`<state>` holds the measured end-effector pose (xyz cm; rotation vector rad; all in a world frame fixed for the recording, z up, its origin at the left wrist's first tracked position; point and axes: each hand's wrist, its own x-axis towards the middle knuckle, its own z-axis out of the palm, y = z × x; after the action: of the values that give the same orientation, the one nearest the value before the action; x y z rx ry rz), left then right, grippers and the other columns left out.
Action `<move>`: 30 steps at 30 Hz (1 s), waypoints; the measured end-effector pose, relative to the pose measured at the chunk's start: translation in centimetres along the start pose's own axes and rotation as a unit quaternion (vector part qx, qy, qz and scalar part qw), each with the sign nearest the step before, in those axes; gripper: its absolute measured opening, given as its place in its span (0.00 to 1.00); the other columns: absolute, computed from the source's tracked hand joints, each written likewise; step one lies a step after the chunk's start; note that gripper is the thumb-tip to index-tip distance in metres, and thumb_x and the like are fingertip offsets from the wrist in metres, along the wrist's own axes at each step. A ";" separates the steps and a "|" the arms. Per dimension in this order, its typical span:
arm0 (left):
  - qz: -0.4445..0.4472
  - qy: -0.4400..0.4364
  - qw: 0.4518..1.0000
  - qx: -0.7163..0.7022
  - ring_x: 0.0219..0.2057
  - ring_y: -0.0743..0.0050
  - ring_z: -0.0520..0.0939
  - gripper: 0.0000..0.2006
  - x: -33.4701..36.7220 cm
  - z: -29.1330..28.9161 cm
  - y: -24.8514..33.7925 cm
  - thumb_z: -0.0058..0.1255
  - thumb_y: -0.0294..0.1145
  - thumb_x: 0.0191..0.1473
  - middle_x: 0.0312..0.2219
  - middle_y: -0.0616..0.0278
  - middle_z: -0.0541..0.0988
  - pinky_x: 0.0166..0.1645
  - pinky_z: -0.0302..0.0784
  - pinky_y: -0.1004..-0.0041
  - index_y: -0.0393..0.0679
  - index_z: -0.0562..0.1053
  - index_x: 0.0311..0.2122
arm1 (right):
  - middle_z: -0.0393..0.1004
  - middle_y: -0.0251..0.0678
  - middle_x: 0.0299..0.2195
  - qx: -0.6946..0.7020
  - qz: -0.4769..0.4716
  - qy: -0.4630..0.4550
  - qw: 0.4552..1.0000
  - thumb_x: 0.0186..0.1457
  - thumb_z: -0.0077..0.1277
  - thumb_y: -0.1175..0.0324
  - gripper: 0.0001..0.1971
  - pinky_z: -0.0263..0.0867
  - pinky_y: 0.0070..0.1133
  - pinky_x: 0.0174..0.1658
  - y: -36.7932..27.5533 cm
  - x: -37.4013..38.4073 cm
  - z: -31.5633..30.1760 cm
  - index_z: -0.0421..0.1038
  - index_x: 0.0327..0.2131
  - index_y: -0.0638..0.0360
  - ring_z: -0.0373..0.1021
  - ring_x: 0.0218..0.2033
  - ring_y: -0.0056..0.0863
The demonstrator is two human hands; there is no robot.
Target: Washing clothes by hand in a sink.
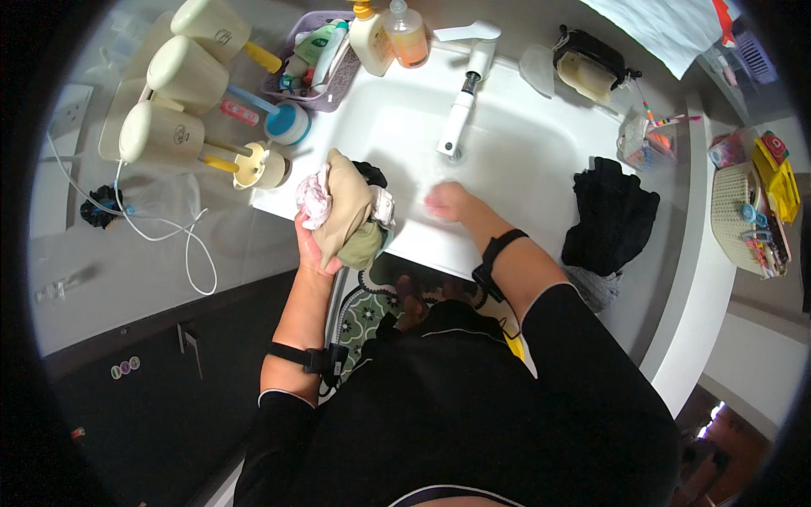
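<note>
My left hand [314,245] is closed round a bundle of crumpled cloths [346,203] at the sink's left front edge. Beige fabric lies on top, with pale pink, olive green and black pieces showing beside it. Over the front part of the white sink [405,135], my right hand [446,203] is low in the basin, a short way in front of the white tap [460,118]. Its fingers are blurred, and whether they grip anything cannot be made out. Both wrists wear black straps.
A folded black garment [610,215] lies on the counter right of the sink. Pump bottles [405,34] and a purple basket [325,93] of tubes stand at the back left. Cream cups [160,131] hang on the left wall. A beige basket [737,215] sits on the right ledge.
</note>
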<state>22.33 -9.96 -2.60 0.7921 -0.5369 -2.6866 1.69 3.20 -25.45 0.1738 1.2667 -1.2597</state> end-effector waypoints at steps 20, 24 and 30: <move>0.037 0.001 0.999 -0.006 0.49 0.58 0.68 0.31 1.1 1.3 -0.1 0.38 0.52 0.45 0.49 0.55 0.66 0.54 0.63 0.61 0.47 0.59 0.54 | 0.20 0.49 0.60 -0.635 0.028 0.343 0.691 0.50 0.42 0.47 0.40 0.38 0.50 0.55 -8.4 -10.6 -5.7 0.33 0.60 0.43 0.23 0.59 0.58; 0.028 0.022 0.999 0.012 0.48 0.58 0.69 0.30 1.8 2.6 -0.6 0.37 0.52 0.46 0.48 0.55 0.67 0.52 0.65 0.63 0.46 0.59 0.53 | 0.24 0.43 0.61 -0.749 -0.113 0.182 0.627 0.48 0.41 0.44 0.38 0.29 0.53 0.55 -8.9 -7.5 -4.7 0.37 0.59 0.41 0.23 0.61 0.50; 0.047 0.019 0.999 0.009 0.48 0.58 0.69 0.30 1.8 2.8 -0.6 0.36 0.52 0.47 0.49 0.54 0.66 0.51 0.66 0.63 0.46 0.59 0.54 | 0.24 0.40 0.61 -0.793 -0.121 0.048 0.595 0.49 0.39 0.43 0.37 0.29 0.53 0.55 -6.7 -10.5 -4.7 0.36 0.60 0.39 0.23 0.61 0.48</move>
<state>19.14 -9.33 -1.52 0.8018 -0.5744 -2.5798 -4.12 10.18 -15.74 -1.2760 2.0905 0.1026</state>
